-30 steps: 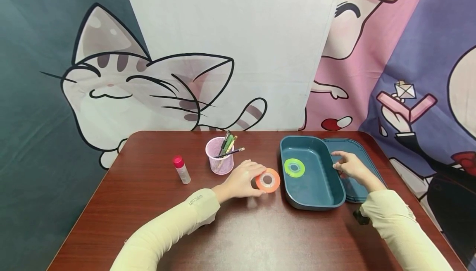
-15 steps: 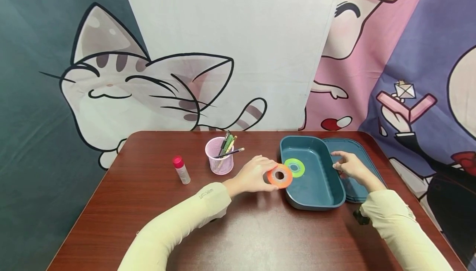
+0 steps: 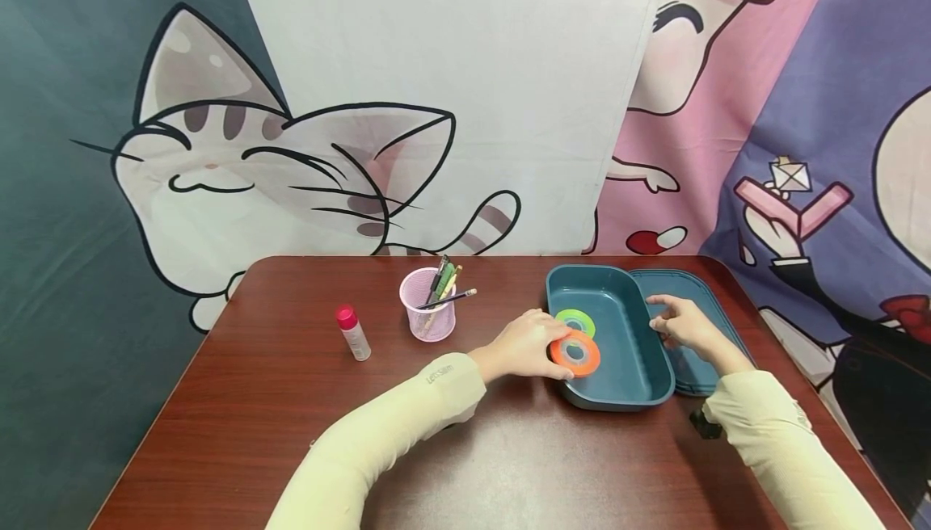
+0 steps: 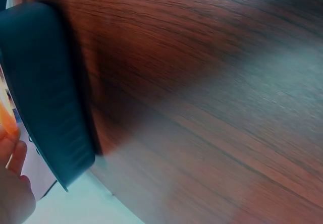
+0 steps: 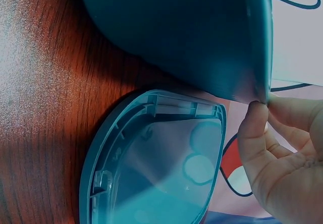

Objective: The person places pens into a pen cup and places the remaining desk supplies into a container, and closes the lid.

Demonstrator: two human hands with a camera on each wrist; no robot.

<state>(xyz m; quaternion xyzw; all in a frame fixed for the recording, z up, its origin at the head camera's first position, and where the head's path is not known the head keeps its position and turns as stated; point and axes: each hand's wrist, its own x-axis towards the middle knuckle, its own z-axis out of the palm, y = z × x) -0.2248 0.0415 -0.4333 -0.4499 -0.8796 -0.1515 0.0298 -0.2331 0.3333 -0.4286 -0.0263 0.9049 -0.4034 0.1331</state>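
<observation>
In the head view my left hand (image 3: 527, 345) holds an orange tape roll (image 3: 592, 362) by its edge, over the left side of a teal plastic box (image 3: 633, 389). A green tape roll (image 3: 577, 317) lies inside the box, partly covered by the orange one. The left wrist view catches only my fingertips on the orange roll (image 4: 7, 119), beyond the box wall (image 4: 48, 93). On the box's right side, my right hand (image 3: 687, 325) pinches the rim between thumb and finger, as the right wrist view shows at the box (image 5: 202, 42).
A teal lid (image 3: 694, 368) lies to the right of the box, under my right hand. Left of the box stands a pink mesh cup (image 3: 429, 324) with pens and a pencil. Further left is a glue stick (image 3: 353, 334) with a red cap. A printed cloth (image 3: 465, 94) hangs behind the table.
My left hand has carried the orange tape roll rightward from beside the box to over its interior, now overlapping the green roll. The right hand has stayed at the rim.
</observation>
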